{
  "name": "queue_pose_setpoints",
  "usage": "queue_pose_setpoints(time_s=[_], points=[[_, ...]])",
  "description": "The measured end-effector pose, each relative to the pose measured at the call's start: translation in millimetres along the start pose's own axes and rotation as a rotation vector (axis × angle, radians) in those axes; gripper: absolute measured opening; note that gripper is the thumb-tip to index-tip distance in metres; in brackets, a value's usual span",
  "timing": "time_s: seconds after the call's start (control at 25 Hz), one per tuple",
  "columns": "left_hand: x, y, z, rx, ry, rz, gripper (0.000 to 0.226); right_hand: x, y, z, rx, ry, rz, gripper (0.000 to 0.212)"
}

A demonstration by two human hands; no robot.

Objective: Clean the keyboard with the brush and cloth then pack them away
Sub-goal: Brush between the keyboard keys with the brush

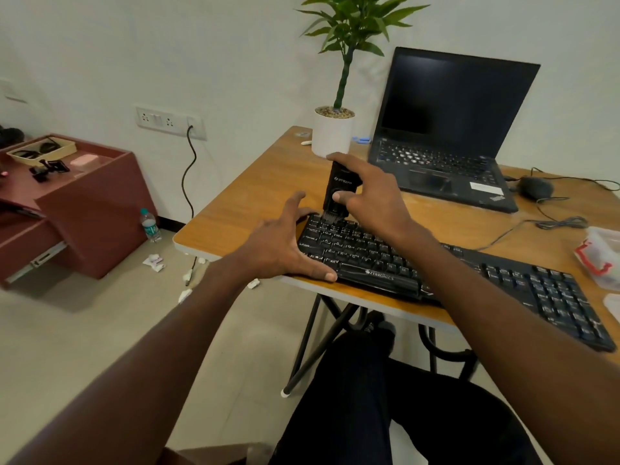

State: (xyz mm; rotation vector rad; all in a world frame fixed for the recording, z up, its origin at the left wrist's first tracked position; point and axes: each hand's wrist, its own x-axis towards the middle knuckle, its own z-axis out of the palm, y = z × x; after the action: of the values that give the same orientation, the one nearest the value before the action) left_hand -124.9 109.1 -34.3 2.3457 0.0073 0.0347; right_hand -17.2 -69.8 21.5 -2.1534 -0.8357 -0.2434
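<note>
Right hand [372, 193] at frame centre, fingers clamped on the upright black brush [339, 189], thumb on its front, bristles touching the keyboard [436, 270] at its upper left keys; left hand [285, 243] spread flat, fingers apart, pressed on the keyboard's left end at the surface [261, 182] edge; laptop [449, 129] upper right.

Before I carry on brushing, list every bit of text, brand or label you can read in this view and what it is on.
"ZEBRONICS": white print on the front edge of the black desktop keyboard, below its space bar.
White logo on the black handheld brush, pinched in the right hand: too blurred to read.
Key legends on the keyboard: mostly too small.
White sticker on the black open laptop: unreadable.
Label on the clear plastic water bottle: unreadable.
</note>
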Motion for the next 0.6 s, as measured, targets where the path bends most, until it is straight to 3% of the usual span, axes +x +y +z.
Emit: queue_pose_setpoints(time_s=[0.2,0.4,0.48,0.6], points=[[-0.4,1.7,-2.4,0.044,-0.015,-0.015,0.161,2.6,-4.7,9.0,0.151,0.041,0.098,0.066],[2.3,-0.1,-2.2,0.038,-0.017,-0.015,0.163,5.1,-11.4,9.4,0.019,-0.120,0.032,0.082],[3.2,0.1,-1.4,0.050,0.010,-0.006,0.161,6.1,-13.4,9.3,-0.078,-0.095,-0.001,0.084],[3.6,0.5,-0.9,0.070,0.027,-0.012,0.161,4.5,-16.6,12.3,0.000,-0.119,-0.002,0.083]])
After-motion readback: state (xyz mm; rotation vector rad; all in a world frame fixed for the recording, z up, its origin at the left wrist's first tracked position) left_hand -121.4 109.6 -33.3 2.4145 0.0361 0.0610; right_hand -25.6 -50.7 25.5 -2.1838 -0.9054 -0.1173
